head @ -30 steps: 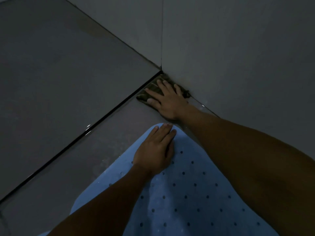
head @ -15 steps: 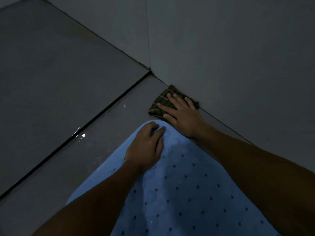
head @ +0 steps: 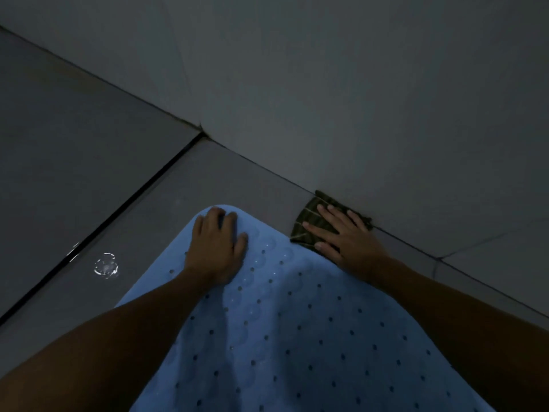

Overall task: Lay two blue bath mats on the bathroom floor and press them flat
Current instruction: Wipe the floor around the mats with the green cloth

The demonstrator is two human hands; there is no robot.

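Note:
One blue bath mat (head: 297, 337) with small holes lies on the grey tile floor (head: 166, 221), its rounded corner pointing toward the wall. My left hand (head: 217, 248) rests on that far corner, fingers curled down over the mat's edge. My right hand (head: 344, 239) lies to the right with its fingers spread flat on a dark striped cloth (head: 309, 224) at the foot of the wall. Both forearms cross the mat. No second mat is in view.
Grey walls (head: 356, 99) meet in a corner just beyond the mat. A dark grout line (head: 124, 203) runs diagonally across the floor on the left. Beside it sits a small clear wet ring (head: 106, 265). The light is dim.
My right hand slid the dark cloth out of the room corner and rightward along the wall. My left hand's fingers went from flat to curled at the mat's corner, which drew back from the corner.

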